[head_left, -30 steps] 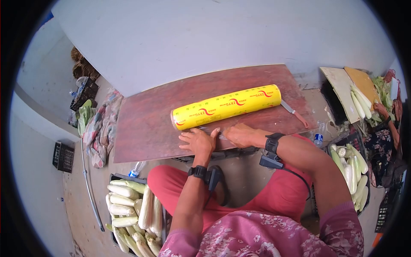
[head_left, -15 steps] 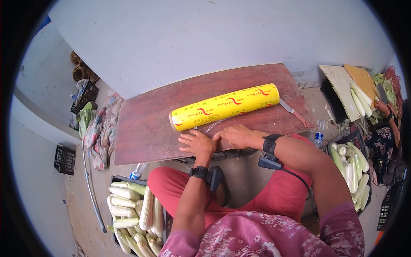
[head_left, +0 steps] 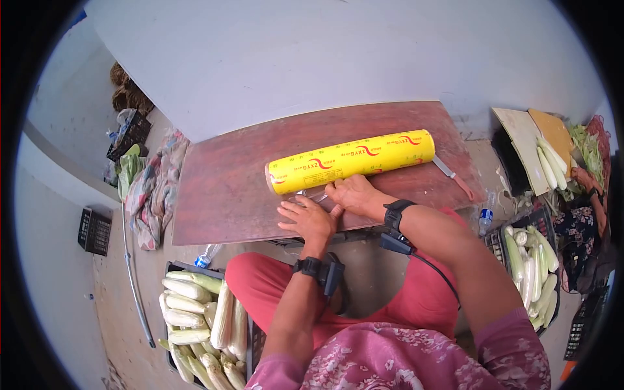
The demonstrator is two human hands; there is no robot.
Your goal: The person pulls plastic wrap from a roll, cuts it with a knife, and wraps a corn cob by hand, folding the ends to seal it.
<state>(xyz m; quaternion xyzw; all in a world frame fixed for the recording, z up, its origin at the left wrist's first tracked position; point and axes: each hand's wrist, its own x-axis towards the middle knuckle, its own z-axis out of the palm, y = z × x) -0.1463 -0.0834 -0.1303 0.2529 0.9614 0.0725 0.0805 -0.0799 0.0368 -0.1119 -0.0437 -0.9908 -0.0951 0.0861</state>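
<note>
Left hand (head_left: 309, 220): palm down at the centre of the frame, fingers spread on the table (head_left: 218, 185), thumb reaching towards the other hand. Right hand (head_left: 357, 197): just beside it, fingers curled inward; whether they pinch anything cannot be told. Clear film (head_left: 316, 194): thin, glossy, crinkled, showing between the two hands and the roll. Roll (head_left: 351, 161): a smooth yellow cylinder with red and dark print, lying at the centre of the frame just above both hands, its long axis slanting gently from lower left to upper right; the right hand is the nearer, close under the roll's lower side, contact not clear. Table: flat reddish-brown board, scuffed and streaked, long edge towards the lower frame. Knife (head_left: 454, 177): flat metal blade, smooth reddish handle, lying right of the roll, its handle pointing to the lower right. Vegetables (head_left: 186, 304): pale, elongated, faintly shiny, heaped at lower left in a dark plastic crate (head_left: 256, 348). Second heap (head_left: 534, 270): similar pale lengths, right of frame. Cloth bundle (head_left: 144, 211): soft, creased, patterned, at left.
</note>
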